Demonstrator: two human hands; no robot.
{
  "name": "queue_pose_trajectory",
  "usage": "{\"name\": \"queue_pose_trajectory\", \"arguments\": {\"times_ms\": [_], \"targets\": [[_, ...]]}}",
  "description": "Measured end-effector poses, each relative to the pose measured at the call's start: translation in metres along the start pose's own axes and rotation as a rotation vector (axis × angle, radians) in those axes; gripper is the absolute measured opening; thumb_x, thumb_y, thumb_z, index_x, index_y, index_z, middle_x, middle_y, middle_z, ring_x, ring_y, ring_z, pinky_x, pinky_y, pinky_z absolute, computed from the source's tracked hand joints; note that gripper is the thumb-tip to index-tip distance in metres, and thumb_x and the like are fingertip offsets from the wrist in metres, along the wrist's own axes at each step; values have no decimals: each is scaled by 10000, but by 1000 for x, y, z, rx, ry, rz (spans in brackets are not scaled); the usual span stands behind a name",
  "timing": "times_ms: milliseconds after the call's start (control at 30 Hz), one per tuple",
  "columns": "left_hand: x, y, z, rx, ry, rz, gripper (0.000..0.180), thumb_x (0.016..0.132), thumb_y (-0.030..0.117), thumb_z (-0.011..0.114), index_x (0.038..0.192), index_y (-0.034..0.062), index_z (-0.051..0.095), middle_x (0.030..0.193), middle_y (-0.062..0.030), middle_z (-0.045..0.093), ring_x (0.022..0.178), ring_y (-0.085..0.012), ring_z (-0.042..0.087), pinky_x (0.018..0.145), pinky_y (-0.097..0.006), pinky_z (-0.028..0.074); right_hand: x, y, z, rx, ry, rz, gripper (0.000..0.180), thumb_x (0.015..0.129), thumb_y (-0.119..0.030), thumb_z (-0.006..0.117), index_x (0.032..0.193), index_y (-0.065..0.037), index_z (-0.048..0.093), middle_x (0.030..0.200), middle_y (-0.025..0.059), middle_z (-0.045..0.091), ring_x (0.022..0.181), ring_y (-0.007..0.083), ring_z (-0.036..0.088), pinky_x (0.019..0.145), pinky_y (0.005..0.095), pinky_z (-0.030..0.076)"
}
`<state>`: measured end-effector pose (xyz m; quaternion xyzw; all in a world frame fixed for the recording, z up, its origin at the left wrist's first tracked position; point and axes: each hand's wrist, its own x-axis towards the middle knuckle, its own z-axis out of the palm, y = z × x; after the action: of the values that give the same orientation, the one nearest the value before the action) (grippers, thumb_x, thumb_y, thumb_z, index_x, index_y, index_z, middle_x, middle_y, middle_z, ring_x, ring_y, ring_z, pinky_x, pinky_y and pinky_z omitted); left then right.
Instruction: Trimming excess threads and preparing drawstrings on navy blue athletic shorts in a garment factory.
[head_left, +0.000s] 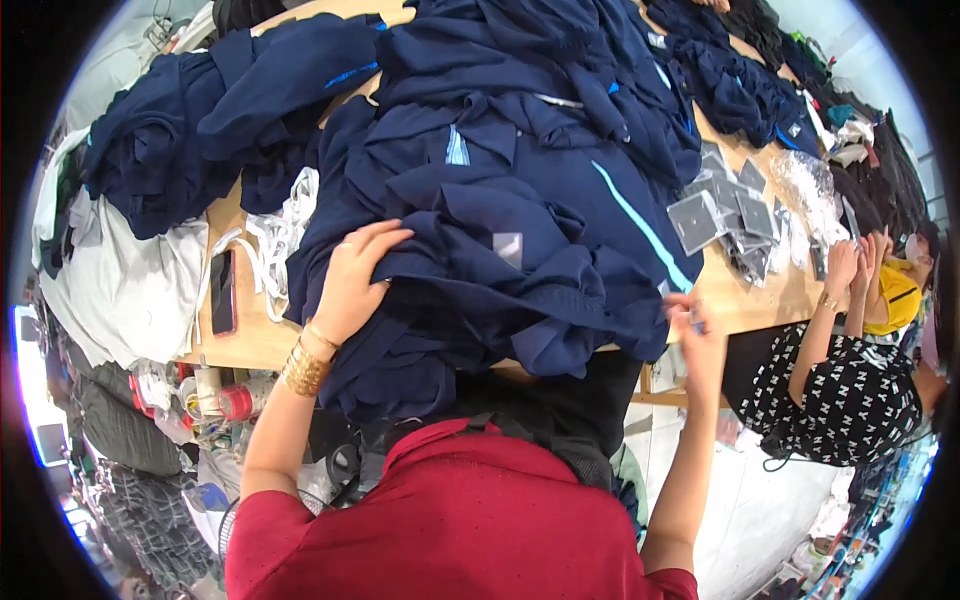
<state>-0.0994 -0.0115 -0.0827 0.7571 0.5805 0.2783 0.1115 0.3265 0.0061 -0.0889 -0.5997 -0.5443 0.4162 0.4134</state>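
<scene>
I judge steadying: left hand (357, 272) lies, fingers extended, on navy garment (445, 255); right hand (702, 342) apart, grip unclear. Next needs cloth taut.

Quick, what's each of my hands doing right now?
Left hand: fingers on a fold of the navy garment; whether it grips cannot be told.
Right hand: fingers curled beside the garment's edge; too blurred to tell what it holds.

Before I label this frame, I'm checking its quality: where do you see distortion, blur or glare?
Head view: fisheye distortion bends the pale wooden table and blackens the corners; head view: the bare right hand looks slightly blurred, the bare left hand sharper; head view: white glints on the clear crinkled plastic bag.
</scene>
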Motion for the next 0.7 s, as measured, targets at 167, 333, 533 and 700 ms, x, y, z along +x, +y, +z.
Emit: {"name": "queue_pose_trajectory", "arguments": {"times_ms": [167, 333, 533, 700], "targets": [[-33, 5, 10, -115, 218, -375, 672, 553, -60, 643, 1190, 116, 520, 1163, -120, 471, 1056, -310, 476, 931, -349, 371, 31, 77, -59, -283, 367, 175, 357, 785, -140, 650, 1111, -5, 596, 836, 58, 596, 700, 137, 520, 674, 252, 429], [-35, 40, 6, 77, 298, -135, 687, 532, -13, 684, 1183, 159, 546, 1235, -98, 448, 1136, -303, 432, 994, -407, 269, 49, 146, -67, -856, 495, 147, 511, 739, -133, 633, 1222, 1, 534, 980, 217, 564, 870, 321, 554, 813, 375, 443], [-32, 55, 13, -33, -122, 110, 518, 509, -40, 616, 985, 164, 610, 935, -20, 513, 960, -218, 497, 935, -373, 305, 53, 145, -56, -912, 410, 44, 550, 759, -226, 667, 1251, -37, 512, 1169, 202, 474, 1100, 333, 457, 932, 378, 372], [-34, 54, 18, -80, -73, 98, 522, 484, -43, 594, 971, 144, 619, 919, -23, 511, 926, -225, 493, 921, -361, 309, 37, 84, -31, -811, 450, -123, 482, 796, -170, 644, 1248, -70, 507, 1212, 169, 448, 1136, 317, 444, 957, 405, 354]]}}
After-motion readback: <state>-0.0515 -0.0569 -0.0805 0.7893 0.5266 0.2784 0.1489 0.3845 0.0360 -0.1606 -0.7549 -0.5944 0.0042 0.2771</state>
